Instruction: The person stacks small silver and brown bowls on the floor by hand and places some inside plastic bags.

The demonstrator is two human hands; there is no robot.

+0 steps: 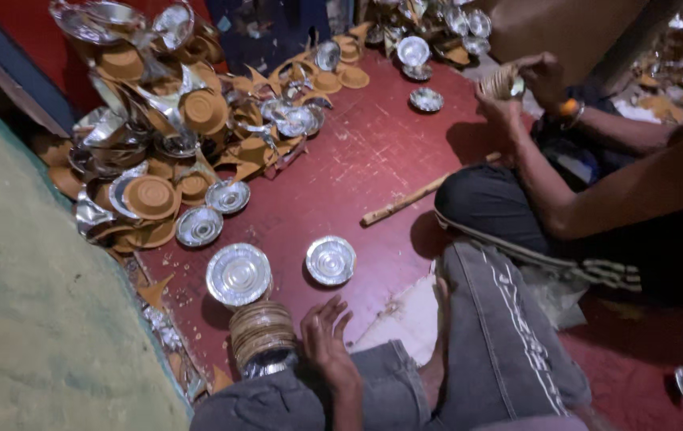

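Big heap of foil and brown paper plates far left on the red floor. Near it, a stacked pile of plates, one hand resting just beside it, fingers spread, gripping nothing. Stacking seems underway; next calls for lifting the silver plate. Other hand unseen.

The person wears grey trousers with a white patterned stripe down the leg, and the one hand in view is bare, without sleeve.
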